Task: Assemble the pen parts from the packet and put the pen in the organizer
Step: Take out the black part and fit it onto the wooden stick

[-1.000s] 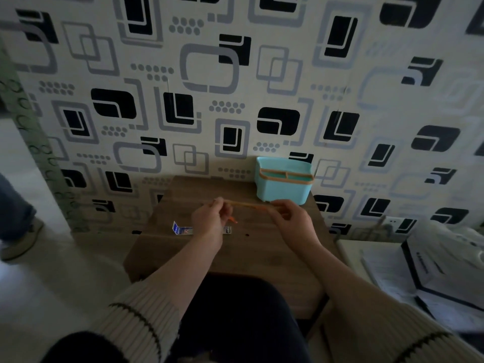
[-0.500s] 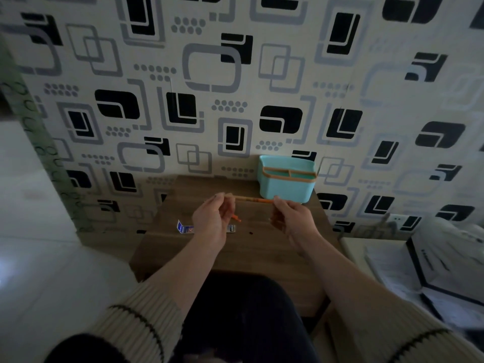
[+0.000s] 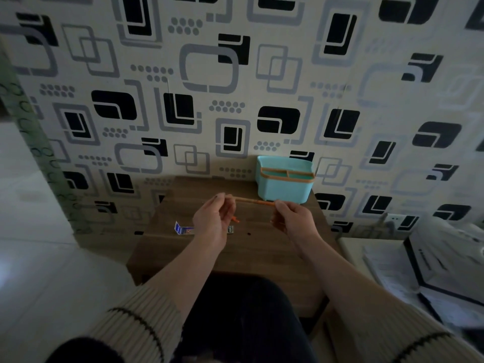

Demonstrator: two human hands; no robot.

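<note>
Both hands pinched one pen: my left hand and right hand gripped opposite ends. It hung above the table, near the organizer.

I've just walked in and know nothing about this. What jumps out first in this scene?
Two bare hands meet over a small wooden table: the left hand and right hand hold a thin orange pen level between them. Behind it, against the boldly patterned black-and-grey wall, stands a turquoise organizer. A blue packet lies on the table by the left hand.
</note>
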